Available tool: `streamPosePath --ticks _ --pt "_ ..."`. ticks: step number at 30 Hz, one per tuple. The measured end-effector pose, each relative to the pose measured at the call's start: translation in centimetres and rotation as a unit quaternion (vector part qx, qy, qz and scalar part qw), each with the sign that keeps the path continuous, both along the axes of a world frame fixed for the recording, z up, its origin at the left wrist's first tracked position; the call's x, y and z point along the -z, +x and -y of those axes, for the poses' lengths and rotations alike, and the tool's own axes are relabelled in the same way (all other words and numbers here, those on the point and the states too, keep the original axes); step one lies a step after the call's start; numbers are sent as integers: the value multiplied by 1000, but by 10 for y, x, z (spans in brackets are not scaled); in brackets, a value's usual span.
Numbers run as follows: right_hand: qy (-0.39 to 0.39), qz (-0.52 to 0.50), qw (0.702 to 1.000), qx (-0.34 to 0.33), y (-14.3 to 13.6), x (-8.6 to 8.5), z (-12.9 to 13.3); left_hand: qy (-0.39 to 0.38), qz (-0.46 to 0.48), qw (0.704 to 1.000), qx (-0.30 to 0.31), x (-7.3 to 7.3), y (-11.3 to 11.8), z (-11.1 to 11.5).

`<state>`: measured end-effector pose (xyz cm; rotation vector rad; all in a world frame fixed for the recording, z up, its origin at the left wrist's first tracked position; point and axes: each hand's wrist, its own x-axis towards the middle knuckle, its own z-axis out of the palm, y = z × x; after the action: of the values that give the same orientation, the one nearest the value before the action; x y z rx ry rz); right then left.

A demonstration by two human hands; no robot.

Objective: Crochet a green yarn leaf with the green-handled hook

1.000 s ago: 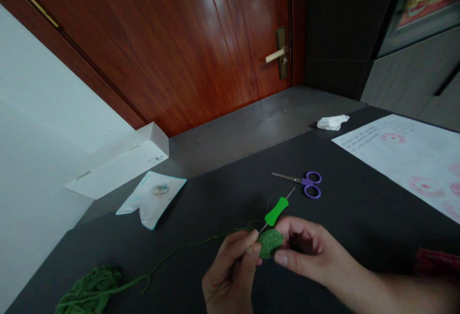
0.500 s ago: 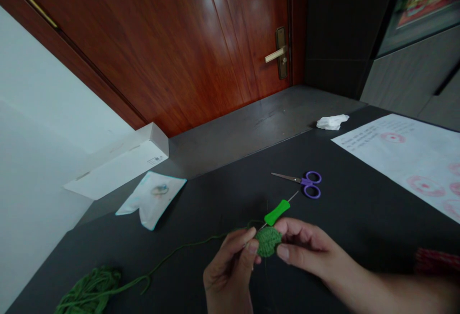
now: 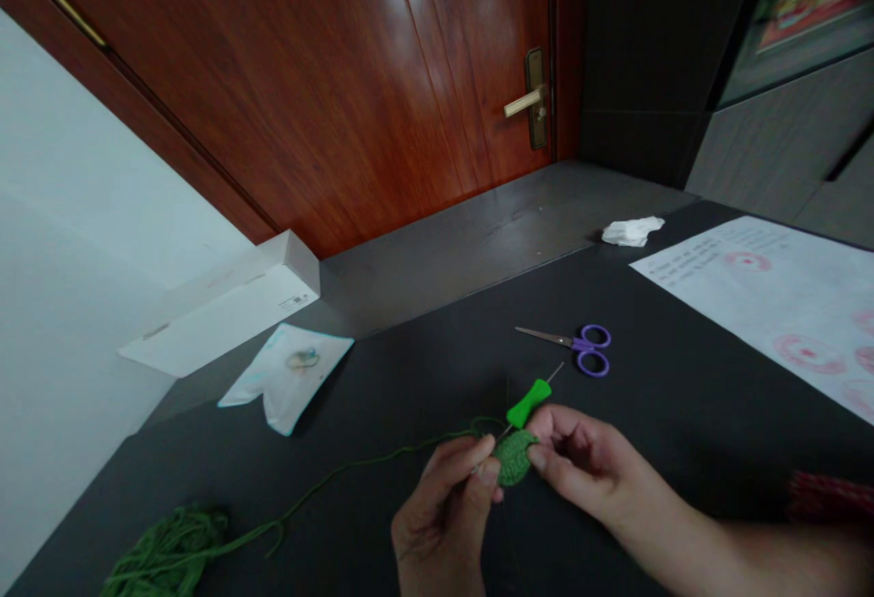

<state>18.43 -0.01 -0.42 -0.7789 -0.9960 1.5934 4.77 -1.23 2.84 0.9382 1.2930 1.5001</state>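
Note:
A small round green crochet piece [image 3: 513, 460] is held between both hands above the dark table. My left hand [image 3: 447, 497] pinches its left edge with thumb and fingertips. On its right edge, my right hand [image 3: 580, 460] has thumb and index finger closed. A crochet hook [image 3: 528, 403] with a bright green handle lies slanted behind the piece, its lower metal end running toward my left fingertips; what it catches there is hidden. Green yarn [image 3: 355, 466] trails from my left fingers to a loose yarn ball [image 3: 167, 553] at the lower left.
Purple-handled scissors [image 3: 580, 347] lie beyond the hook. A printed sheet [image 3: 765, 297] is at the right, with a crumpled white tissue [image 3: 632, 232] behind it. To the left are a white plastic packet [image 3: 290, 379] and a long white box [image 3: 232, 315]. Red knitted material [image 3: 829, 497] lies near my right forearm.
Both hands have shifted slightly. The crochet piece has tilted and moved a little right, and my right thumb has come in closer on its edge.

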Motion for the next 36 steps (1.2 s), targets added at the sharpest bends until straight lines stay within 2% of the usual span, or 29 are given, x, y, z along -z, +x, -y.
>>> streamPosePath --ticks 9,13,21,32,36 --pt "-16 -25 999 -29 -1 -4 0 -96 84 992 14 13 -14 -12" --pt "-15 -26 999 -23 -1 -5 0 -113 115 987 7 14 -14 -13" --pt "-14 -32 999 -23 -1 -3 0 -98 122 987 14 10 -13 -9" --pt "-7 -32 999 -25 -3 -1 0 -33 52 997 36 13 -13 -9" --pt "-7 -31 999 -28 -1 -2 0 -37 39 998 29 13 -15 -8"
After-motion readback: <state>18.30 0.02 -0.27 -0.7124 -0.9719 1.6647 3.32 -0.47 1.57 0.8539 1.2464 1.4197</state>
